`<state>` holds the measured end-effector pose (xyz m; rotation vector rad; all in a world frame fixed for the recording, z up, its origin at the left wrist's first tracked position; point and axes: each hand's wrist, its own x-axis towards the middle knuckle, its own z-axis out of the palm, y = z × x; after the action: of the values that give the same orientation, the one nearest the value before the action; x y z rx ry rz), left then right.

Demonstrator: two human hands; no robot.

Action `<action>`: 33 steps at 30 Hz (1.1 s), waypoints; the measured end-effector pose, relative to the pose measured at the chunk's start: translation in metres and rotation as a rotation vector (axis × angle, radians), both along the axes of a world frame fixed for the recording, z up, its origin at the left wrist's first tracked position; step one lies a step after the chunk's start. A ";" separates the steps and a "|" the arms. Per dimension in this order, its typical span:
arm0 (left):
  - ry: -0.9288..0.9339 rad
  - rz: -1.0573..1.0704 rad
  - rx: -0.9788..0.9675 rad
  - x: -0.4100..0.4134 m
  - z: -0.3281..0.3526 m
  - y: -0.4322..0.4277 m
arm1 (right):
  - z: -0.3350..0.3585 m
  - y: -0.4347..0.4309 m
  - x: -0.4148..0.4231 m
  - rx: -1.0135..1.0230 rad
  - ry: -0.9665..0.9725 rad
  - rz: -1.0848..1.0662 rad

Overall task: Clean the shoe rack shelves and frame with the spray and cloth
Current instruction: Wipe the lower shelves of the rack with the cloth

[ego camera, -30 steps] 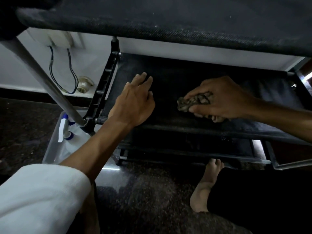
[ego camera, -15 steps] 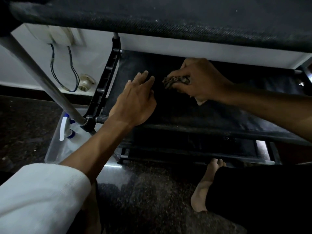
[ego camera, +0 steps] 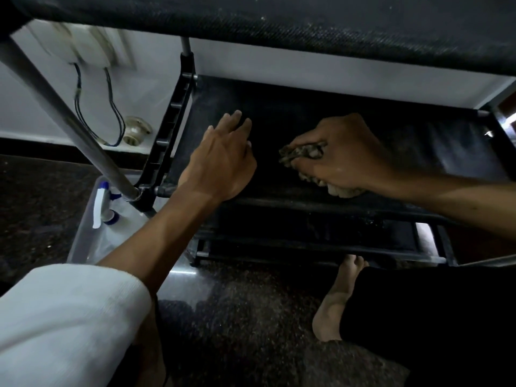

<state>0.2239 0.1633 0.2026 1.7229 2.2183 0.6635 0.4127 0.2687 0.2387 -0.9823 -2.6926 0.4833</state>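
A black fabric shelf [ego camera: 435, 152] of the shoe rack spans the middle of the head view, under another dark shelf [ego camera: 307, 26]. My left hand [ego camera: 220, 160] lies flat on the shelf's left part, fingers straight. My right hand [ego camera: 340, 155] grips a crumpled brownish cloth [ego camera: 300, 153] and presses it onto the shelf just right of the left hand. A spray bottle [ego camera: 102, 203] with a white and blue trigger stands in a clear bin to the left of the rack, partly hidden by a grey frame tube [ego camera: 64, 115].
A clear plastic bin [ego camera: 83, 233] sits on the dark speckled floor left of the rack. Wires [ego camera: 111, 107] hang from a wall box behind. My bare foot [ego camera: 337, 300] rests on the floor under the lowest shelf [ego camera: 321, 236]. A black side frame [ego camera: 173, 127] edges the shelf.
My right hand has moved the cloth back from the shelf's rear left towards the middle and front. My left hand has stayed flat in place.
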 end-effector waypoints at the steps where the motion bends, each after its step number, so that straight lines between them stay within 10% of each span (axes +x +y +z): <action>1: -0.002 0.002 0.005 0.000 0.000 0.000 | -0.001 0.000 -0.006 0.022 0.007 0.024; 33: 0.046 0.000 -0.028 0.003 -0.001 0.005 | -0.002 -0.023 -0.022 0.212 -0.158 -0.007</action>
<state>0.2271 0.1686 0.2019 1.7412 2.2470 0.5962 0.3907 0.2458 0.2364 -1.0070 -2.8048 0.1189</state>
